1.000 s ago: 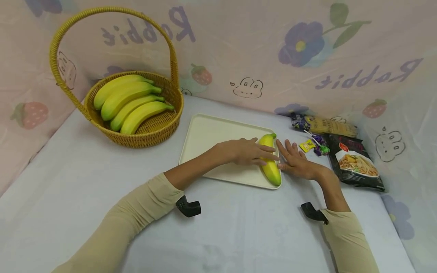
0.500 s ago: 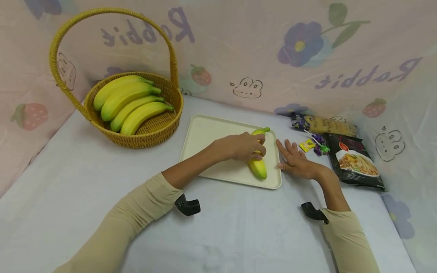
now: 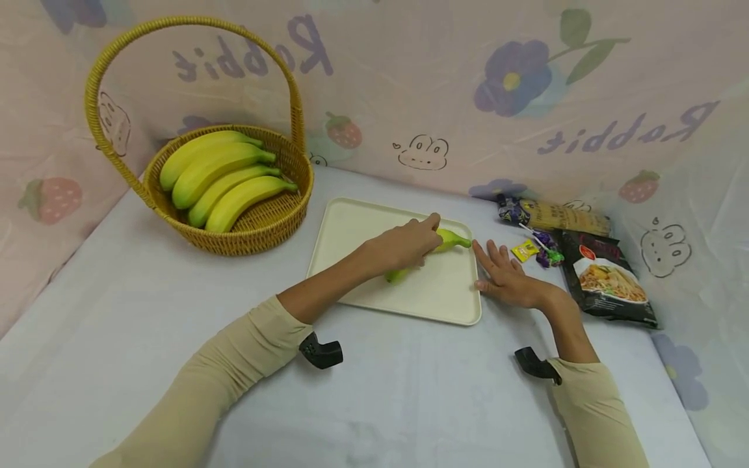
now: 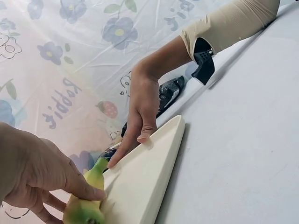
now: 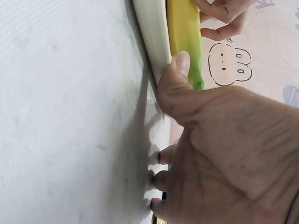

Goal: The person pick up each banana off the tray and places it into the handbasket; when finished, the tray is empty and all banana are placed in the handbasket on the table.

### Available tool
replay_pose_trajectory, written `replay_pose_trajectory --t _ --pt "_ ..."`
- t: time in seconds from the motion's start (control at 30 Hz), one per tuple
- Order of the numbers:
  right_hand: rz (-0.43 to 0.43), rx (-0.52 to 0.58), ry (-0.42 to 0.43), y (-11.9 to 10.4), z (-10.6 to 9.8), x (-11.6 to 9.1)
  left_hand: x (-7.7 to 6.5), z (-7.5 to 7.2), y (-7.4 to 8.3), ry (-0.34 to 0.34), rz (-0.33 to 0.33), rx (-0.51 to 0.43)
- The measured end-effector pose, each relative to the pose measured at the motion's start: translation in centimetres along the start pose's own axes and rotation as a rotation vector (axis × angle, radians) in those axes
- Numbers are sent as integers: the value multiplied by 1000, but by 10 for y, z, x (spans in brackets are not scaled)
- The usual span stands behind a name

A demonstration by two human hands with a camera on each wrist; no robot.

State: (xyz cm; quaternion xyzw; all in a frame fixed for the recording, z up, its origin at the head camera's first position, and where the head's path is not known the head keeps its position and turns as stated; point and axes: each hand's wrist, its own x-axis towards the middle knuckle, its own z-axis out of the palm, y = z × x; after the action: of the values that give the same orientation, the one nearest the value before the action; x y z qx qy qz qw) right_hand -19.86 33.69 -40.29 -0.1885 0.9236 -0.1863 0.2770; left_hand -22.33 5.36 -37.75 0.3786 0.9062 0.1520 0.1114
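My left hand (image 3: 404, 247) grips a yellow banana (image 3: 450, 240) with green ends, over the cream tray (image 3: 357, 214). The banana lies slantwise, its stem toward the tray's right edge; the hand covers its middle. In the left wrist view, the thumb presses one side of the banana (image 4: 96, 179) and the fingers curl behind it. My right hand (image 3: 506, 278) rests at the tray's right edge with fingers spread. In the right wrist view its thumb (image 5: 181, 65) lies over the tray rim, close to the banana stem, and the other fingers point down to the table.
A wicker basket (image 3: 251, 244) with a tall handle holds several bananas (image 3: 216, 172) at the back left. Right of the tray lie a yellow candy packet (image 3: 525, 250), lollipops (image 3: 549, 250), a noodle packet (image 3: 567, 216) and a black food bag (image 3: 608, 279).
The left hand has taken hold of the banana, moved it left from the tray's right edge and turned it slantwise. The right hand has stayed at the tray's edge.
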Motion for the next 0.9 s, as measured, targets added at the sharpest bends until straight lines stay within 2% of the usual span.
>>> replay_pose_trajectory --t 0.17,0.3,0.53,0.7,0.8,0.9 --pt "-10 22 11 0 0 -1 -4 -1 -4 20 -14 -4" --pt "0 16 -4 0 0 0 -5 -7 -5 66 7 10" --pt "3 6 -15 -3 -2 -2 -4 -22 -2 203 86 -26" --pt "13 6 -22 -1 -3 -2 -8 -31 0 281 101 -22" --pt "-1 10 -13 1 -1 -2 -12 -38 1 288 81 -21" --pt "-30 30 4 1 0 -2 -17 -45 0 268 56 -15"
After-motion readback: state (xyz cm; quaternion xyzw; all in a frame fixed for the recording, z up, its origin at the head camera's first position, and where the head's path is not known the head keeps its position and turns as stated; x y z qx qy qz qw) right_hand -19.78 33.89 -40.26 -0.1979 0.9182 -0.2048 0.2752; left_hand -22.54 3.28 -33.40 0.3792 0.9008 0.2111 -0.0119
